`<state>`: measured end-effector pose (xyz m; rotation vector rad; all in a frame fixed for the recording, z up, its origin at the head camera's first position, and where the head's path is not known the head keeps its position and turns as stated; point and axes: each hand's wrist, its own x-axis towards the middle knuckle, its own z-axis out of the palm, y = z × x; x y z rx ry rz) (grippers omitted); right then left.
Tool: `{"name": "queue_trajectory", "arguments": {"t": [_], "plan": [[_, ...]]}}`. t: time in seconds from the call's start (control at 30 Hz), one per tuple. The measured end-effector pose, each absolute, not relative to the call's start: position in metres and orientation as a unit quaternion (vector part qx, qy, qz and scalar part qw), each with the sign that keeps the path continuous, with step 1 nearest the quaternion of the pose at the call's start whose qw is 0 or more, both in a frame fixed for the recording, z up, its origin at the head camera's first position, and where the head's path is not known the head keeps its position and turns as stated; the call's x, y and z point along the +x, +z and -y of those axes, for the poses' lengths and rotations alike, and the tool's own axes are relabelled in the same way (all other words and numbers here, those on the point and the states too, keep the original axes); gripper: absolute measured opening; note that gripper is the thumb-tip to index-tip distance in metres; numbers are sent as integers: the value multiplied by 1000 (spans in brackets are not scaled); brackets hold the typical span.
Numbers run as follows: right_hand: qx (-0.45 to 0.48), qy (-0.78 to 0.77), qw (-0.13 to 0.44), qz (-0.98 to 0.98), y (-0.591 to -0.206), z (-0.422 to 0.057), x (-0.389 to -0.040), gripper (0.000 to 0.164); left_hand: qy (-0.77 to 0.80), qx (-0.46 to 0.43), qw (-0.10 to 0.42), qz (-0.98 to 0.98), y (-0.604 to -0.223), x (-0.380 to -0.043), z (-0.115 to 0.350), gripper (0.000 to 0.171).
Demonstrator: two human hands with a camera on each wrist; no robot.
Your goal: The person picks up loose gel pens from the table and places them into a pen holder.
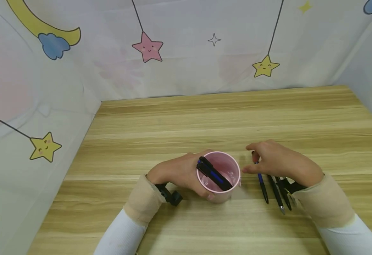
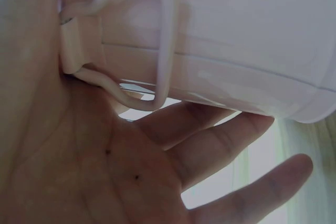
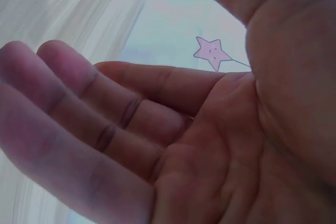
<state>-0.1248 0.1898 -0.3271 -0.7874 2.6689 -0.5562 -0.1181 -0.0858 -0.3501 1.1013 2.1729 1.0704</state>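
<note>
My left hand [image 1: 182,172] grips a pink cup [image 1: 218,196] around its left side. In the left wrist view, a pale wire loop handle [image 2: 167,45] on the cup lies near the palm. Inside the cup lean black pens [image 1: 216,175] with blue parts, their upper ends at the left rim. My right hand [image 1: 276,159] hovers just right of the cup, thumb and fingers apart with nothing between them. Below its fingers lies a blue and black pen [image 1: 262,187]. Beside that, more black pens [image 1: 277,196] lie partly hidden under the hand and wrist.
The wood-grain table [image 1: 173,124] runs back to a pale cloth backdrop [image 1: 186,74] printed with stars and a moon. Similar cloth stands along the left and right sides. A black strap and camera mount [image 1: 170,194] sits on the left wrist.
</note>
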Motion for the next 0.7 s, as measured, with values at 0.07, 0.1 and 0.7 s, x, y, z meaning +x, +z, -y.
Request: {"name": "queue_trajectory", "arguments": {"t": [0.07, 0.1, 0.7], "plan": [[-271, -194, 151, -931, -327, -190, -125, 78, 389, 402, 237, -794, -350, -118, 86, 85], [-271, -193, 150, -931, -328, -190, -125, 79, 389, 402, 236, -795, -350, -118, 86, 85], [-248, -156, 125, -948, -337, -191, -127, 74, 390, 400, 231, -796, -350, -117, 86, 84]]}}
